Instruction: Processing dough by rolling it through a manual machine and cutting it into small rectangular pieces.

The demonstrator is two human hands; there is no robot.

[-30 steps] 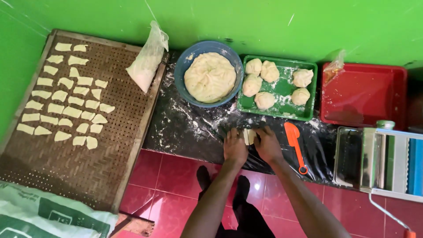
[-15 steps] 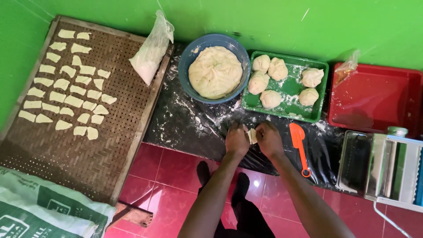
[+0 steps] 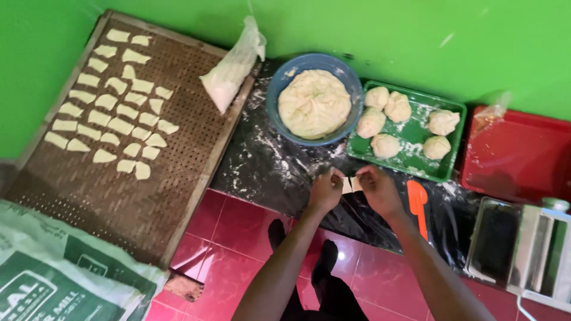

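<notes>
Where the black sheet (image 3: 267, 160) covers the floor, dusted white with flour, the left hand (image 3: 326, 190) and the right hand (image 3: 377, 189) meet over a small pale piece of dough (image 3: 351, 184). The fingers of both hands are curled in, and the fingertips pinch the piece from either side, so that only a sliver of it shows between them. Whether the piece rests on the sheet or is lifted off it, I cannot tell.

Just right of the right hand lies an orange scraper (image 3: 418, 205), its handle pointing toward the person. Above the hands stands a blue bowl (image 3: 275, 89) filled with a big mound of dough (image 3: 314, 104). Beside it to the right sits a green tray (image 3: 455, 148), floury, bearing five dough balls (image 3: 385, 144). Farther right is a red tray (image 3: 517, 160) with a crumpled clear bag (image 3: 489, 113) at its upper left corner. A metal pasta roller (image 3: 535, 249) stands at the lower right edge of the head view.

To the left a woven tray (image 3: 119, 196) lies against the green wall (image 3: 416, 35), carrying rows of cut dough pieces (image 3: 113, 113). A bag of flour (image 3: 229, 74) leans on its upper right corner. A green and white sack (image 3: 59, 267) fills the lower left corner. The person's feet (image 3: 300, 249) rest on the red tiles (image 3: 232, 226) below the hands.
</notes>
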